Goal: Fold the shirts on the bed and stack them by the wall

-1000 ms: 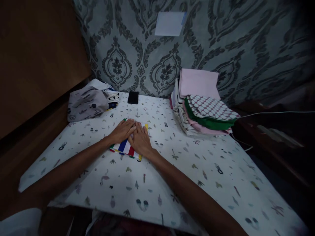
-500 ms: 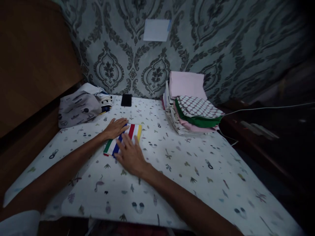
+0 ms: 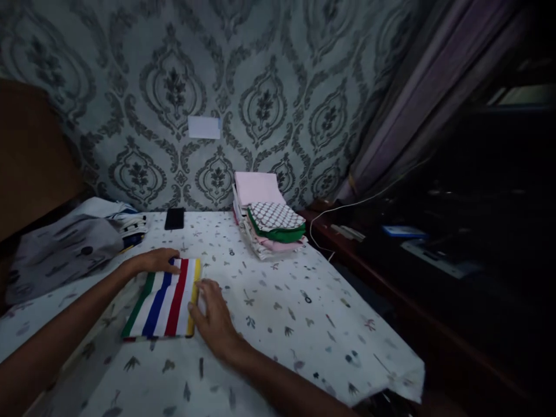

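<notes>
A folded striped cloth (image 3: 174,301) in green, white, blue, red and yellow lies flat on the patterned sheet. My left hand (image 3: 158,260) is at its far edge, the thumb over the top of the fabric and the fingers curved along the edge. By the yellow right edge is my right hand (image 3: 215,321), its thumb and fingers apart and touching the border. Whether any fingertips are tucked under the cloth is hidden.
Folded fabrics in a stack (image 3: 271,223) stand near the wall. A black flat object (image 3: 174,219) lies at the back, and a grey printed cloth (image 3: 69,246) is heaped at the left. A white cable (image 3: 360,201) runs across the right side.
The view has swung right. My hands have gone from lying flat on the striped cloth to its far and right edges, and more of its stripes show.
</notes>
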`<act>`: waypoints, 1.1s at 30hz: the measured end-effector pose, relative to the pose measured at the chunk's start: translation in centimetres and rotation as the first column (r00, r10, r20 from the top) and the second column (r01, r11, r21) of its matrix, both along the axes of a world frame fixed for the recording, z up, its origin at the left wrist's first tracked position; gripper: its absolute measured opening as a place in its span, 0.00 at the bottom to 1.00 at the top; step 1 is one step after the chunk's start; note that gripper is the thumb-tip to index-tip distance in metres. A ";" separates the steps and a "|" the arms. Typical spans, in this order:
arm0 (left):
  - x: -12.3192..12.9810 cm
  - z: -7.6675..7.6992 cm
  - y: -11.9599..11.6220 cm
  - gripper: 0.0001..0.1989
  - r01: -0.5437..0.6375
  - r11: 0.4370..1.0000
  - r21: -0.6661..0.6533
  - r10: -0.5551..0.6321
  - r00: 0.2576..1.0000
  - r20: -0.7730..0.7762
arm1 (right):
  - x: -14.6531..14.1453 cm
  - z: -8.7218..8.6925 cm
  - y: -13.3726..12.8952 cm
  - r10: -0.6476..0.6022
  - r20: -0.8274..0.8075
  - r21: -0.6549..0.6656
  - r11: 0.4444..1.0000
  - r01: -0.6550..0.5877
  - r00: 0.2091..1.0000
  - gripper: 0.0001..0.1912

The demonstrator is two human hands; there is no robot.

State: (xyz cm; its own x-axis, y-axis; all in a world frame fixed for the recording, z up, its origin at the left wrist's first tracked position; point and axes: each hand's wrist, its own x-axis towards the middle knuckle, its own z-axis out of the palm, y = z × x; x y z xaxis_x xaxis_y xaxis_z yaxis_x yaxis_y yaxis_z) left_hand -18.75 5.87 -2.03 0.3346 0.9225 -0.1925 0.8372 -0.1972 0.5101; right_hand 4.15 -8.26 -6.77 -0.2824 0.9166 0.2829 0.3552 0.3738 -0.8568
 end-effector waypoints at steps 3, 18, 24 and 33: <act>0.8 1.9 -0.1 0.19 -0.005 0.996 -0.094 0.019 0.989 0.144 | 0.9 -1.7 1.5 -0.134 -0.256 -0.256 0.964 0.066 0.957 0.30; 12.5 8.7 -3.7 0.25 -0.195 0.909 -0.368 0.412 0.296 0.862 | 10.1 3.7 4.3 -0.159 -0.928 -0.344 0.717 -0.607 0.337 0.42; 17.5 6.5 -2.2 0.14 -0.271 0.883 -0.384 0.428 0.129 0.894 | 13.7 2.9 6.2 -0.324 -0.821 -0.480 0.837 -0.263 0.470 0.29; 24.1 8.1 4.9 0.17 -0.339 0.911 -0.234 0.342 0.305 0.889 | 24.1 10.4 19.4 -0.465 -0.386 -0.117 0.881 0.458 0.797 0.19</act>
